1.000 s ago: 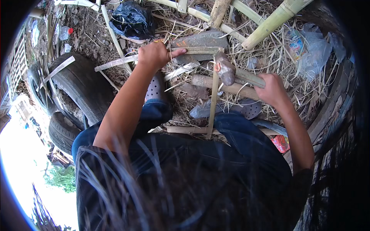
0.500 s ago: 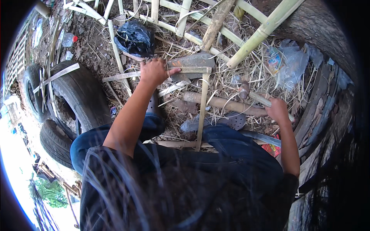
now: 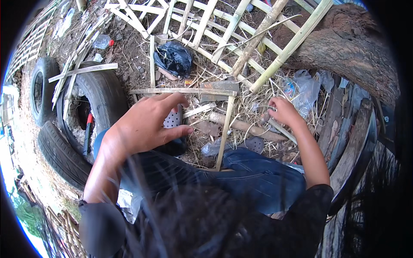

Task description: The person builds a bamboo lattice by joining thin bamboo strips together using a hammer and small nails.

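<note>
My left hand (image 3: 144,124) is raised in the air over my left perforated shoe (image 3: 173,118), fingers spread and thumb apart, holding nothing. My right hand (image 3: 285,112) hovers over the straw beside the head of a hammer (image 3: 280,130), which lies with its pale handle slanting below the hand. Its fingers are half curled, with the thumb apart and nothing visible between them. Before me, a flat bamboo strip (image 3: 172,90) meets another bamboo strip (image 3: 226,131) at a corner, partly over a grey block (image 3: 217,87). A thick round stick (image 3: 247,125) lies on the ground inside my right knee.
A bamboo lattice (image 3: 223,32) spans the far side, near a black plastic bag (image 3: 174,59). Old tyres (image 3: 97,92) stand at left; a red-and-black handled tool (image 3: 88,131) rests in one. At right are a tree trunk (image 3: 340,47), clear plastic bags (image 3: 306,88) and wooden planks (image 3: 350,142).
My left hand has let go of the bamboo strip and come back toward me. The right hand has let go of the hammer handle and moved up and left, near the hammer's head.
</note>
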Demonstrator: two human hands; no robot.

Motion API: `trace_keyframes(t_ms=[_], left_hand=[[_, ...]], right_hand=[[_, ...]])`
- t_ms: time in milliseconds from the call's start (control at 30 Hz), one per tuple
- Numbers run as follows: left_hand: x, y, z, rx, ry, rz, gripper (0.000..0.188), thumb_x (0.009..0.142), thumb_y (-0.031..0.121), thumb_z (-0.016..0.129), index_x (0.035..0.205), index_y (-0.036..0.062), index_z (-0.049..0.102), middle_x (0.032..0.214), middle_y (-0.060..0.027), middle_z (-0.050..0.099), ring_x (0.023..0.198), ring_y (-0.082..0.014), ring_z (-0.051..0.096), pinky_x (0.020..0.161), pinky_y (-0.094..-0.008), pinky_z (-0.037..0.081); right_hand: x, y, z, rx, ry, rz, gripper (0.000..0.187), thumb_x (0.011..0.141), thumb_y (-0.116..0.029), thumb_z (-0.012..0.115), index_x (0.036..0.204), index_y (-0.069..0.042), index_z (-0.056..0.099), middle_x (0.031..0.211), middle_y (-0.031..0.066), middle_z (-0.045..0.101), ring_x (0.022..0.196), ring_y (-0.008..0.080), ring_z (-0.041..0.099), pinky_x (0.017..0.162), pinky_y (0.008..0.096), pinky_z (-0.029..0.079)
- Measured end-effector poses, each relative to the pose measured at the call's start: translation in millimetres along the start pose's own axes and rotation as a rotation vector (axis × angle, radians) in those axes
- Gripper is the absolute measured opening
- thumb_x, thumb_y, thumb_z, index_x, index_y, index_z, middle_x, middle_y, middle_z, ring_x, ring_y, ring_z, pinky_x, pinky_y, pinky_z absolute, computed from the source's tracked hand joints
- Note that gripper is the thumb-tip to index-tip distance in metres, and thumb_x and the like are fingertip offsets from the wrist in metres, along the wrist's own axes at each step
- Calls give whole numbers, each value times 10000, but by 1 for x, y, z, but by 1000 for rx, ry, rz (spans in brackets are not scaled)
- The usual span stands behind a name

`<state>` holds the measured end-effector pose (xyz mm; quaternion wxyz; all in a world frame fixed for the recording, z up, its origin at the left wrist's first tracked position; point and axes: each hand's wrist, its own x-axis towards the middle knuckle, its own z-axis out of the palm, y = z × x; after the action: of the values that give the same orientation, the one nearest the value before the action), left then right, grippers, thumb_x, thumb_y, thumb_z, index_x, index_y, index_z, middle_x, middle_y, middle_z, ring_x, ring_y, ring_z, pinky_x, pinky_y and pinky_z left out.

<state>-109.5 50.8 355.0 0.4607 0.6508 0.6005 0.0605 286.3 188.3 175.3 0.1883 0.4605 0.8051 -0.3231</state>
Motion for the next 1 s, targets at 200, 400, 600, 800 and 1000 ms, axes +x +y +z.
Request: trace_keyframes(t_ms=[200, 400, 600, 800, 1000], left_hand=[[-33, -6, 11, 488, 259, -62, 491, 811, 372, 713, 1131, 38, 548, 1032, -135, 626, 1030, -314, 597, 903, -418, 444], [-53, 21, 39, 406, 193, 358, 468, 739, 341, 738, 1073, 75, 547, 939, -62, 576, 960, -233, 573, 856, -370, 426], [-83, -8, 27, 363, 168, 160, 529, 696, 351, 758, 1117, 94, 568, 995, -65, 572, 1012, -230, 559, 906, -400, 422], [-80, -26, 19, 302, 110, 155, 595, 690, 380, 751, 1198, 125, 575, 1097, -82, 576, 1067, -243, 550, 962, -447, 415], [-73, -35, 3, 389, -11, 124, 585, 762, 372, 680, 1278, 140, 531, 1166, -106, 583, 1126, -258, 555, 988, -462, 407]], right_hand=[[88, -102, 81, 274, 47, 24, 199, 818, -201, 677, 923, -32, 669, 858, 147, 700, 812, 299, 683, 755, 388, 537], [65, -185, 221, 840, 118, -87, 129, 829, -122, 680, 875, -2, 672, 773, 102, 695, 687, 181, 672, 663, 311, 537], [106, -269, 191, 840, 221, -195, 74, 833, -73, 675, 864, -6, 674, 815, 90, 676, 701, 168, 661, 625, 293, 521], [264, -302, 125, 624, 523, -428, 84, 841, -34, 638, 895, 0, 693, 841, 135, 679, 695, 229, 678, 618, 324, 535], [351, -314, 128, 383, 446, -276, 161, 853, -83, 586, 935, -45, 720, 869, 218, 686, 788, 397, 665, 754, 457, 547]])
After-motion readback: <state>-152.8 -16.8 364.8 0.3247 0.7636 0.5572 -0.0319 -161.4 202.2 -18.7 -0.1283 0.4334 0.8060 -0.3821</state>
